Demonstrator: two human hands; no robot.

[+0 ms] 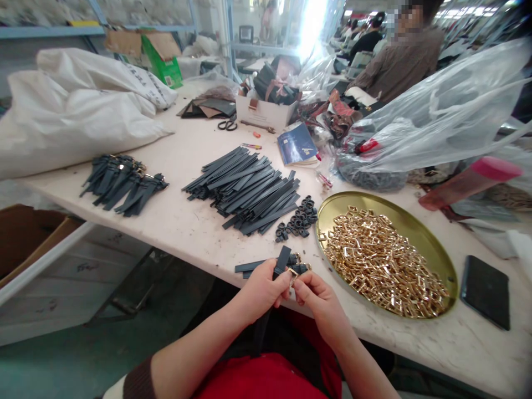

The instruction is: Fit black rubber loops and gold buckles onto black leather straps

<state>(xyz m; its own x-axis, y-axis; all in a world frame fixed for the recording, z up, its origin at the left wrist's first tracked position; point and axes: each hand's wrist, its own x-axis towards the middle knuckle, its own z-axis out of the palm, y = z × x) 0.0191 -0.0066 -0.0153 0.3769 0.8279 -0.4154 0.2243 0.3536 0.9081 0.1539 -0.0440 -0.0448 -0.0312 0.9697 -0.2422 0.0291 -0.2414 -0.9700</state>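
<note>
Close to the table's front edge, my left hand [261,287] is closed around a dark blue-grey strap [283,258], whose one end sticks up past the thumb. At the strap, a gold buckle [293,272] sits between both hands. My right hand [316,296] pinches at this buckle with thumb and forefinger; its other fingers are curled. Just behind the hands lie a few straps with buckles [249,266]. Farther back is a large pile of loose straps [249,191], with small dark strap loops [297,220] beside it. A round gold tray [451,266] holds a heap of gold buckles [382,263].
Buckled straps [124,185] are bunched at the left, before a white sack [83,111]. A phone [485,291] lies right of the tray. Behind are a blue booklet [297,144], scissors [227,125], a white box [264,113], a plastic bag [440,122] and a seated person [399,61].
</note>
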